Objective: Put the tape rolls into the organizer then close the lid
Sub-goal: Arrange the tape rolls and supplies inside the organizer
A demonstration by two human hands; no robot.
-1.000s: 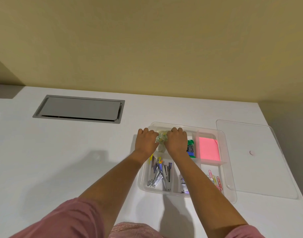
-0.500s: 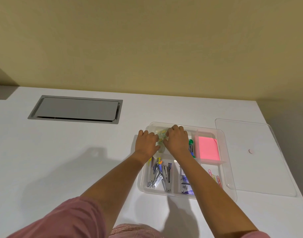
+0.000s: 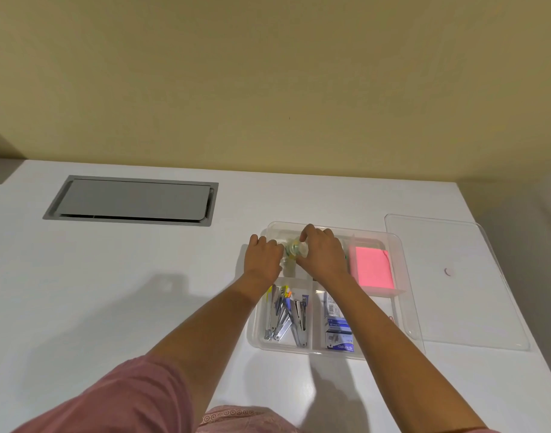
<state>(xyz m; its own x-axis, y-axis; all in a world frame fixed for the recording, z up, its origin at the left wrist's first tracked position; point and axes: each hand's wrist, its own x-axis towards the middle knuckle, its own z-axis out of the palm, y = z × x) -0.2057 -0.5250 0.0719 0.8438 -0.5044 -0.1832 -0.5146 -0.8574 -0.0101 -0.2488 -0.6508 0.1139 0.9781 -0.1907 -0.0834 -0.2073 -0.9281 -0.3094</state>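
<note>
Looking down from the head view, both hands are meeting over the far left compartment of the clear organizer (image 3: 405,276), which is sitting on the white surface (image 3: 111,292). The left hand (image 3: 265,260) and the right hand (image 3: 322,254) are pinching the tape rolls (image 3: 294,249) between them, each grip curling around the small clear bundle just above or inside that compartment; which of the two cannot be told. The lid (image 3: 461,282) is lying flat on the surface just beside the organizer's right edge, so the box is standing open. A pink notepad (image 3: 374,270) is filling the far right compartment. Metal clippers (image 3: 285,317) are lying in the near left compartment, and small blue boxes (image 3: 338,329) are sitting in the one beside it. A grey hatch (image 3: 133,200) is lying flush in the surface, well apart to the left.
</note>
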